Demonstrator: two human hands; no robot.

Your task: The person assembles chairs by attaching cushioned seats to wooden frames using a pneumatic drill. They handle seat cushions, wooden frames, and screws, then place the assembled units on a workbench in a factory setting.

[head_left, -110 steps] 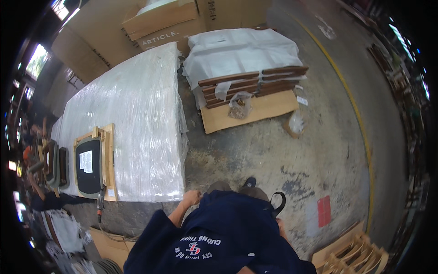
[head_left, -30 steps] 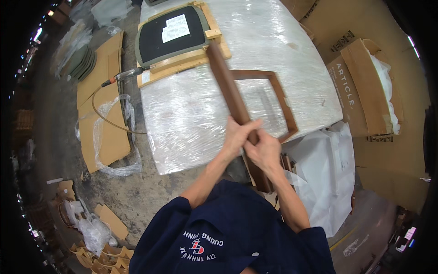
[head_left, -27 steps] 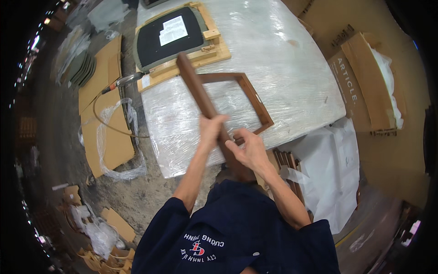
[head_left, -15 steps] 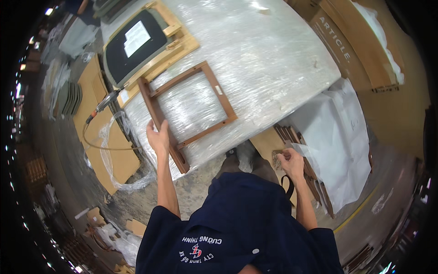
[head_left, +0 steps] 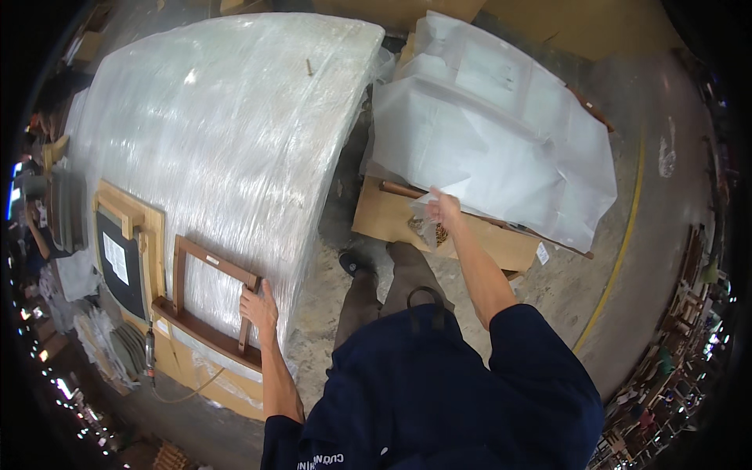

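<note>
A brown wooden frame (head_left: pixel 205 327) lies near the wrapped table's front edge. My left hand (head_left: pixel 262 310) has its fingers curled round the frame's near side bar. Further right, my right hand (head_left: pixel 443 209) is closed, fingertips together, at the top of a clear plastic bag (head_left: pixel 428 231) of small brownish pieces, perhaps screws. What those fingers pinch, if anything, cannot be made out. Beside that hand a white foam sheet (head_left: pixel 501 164) is draped over a low stack. Brown wooden bars (head_left: pixel 401 189) stick out from under its near edge.
The table (head_left: pixel 227 117) is covered in clear stretch film. At its left a dark seat pad (head_left: pixel 110 270) sits in a light wood jig (head_left: pixel 149 211). A power driver (head_left: pixel 150 352) with a cable hangs by the table edge. Cardboard (head_left: pixel 376 210) lies under the bars.
My body and view have turned right, so the table now appears further left. My left hand has moved from the frame's thick rail to a side bar. My right hand stays by the bag.
</note>
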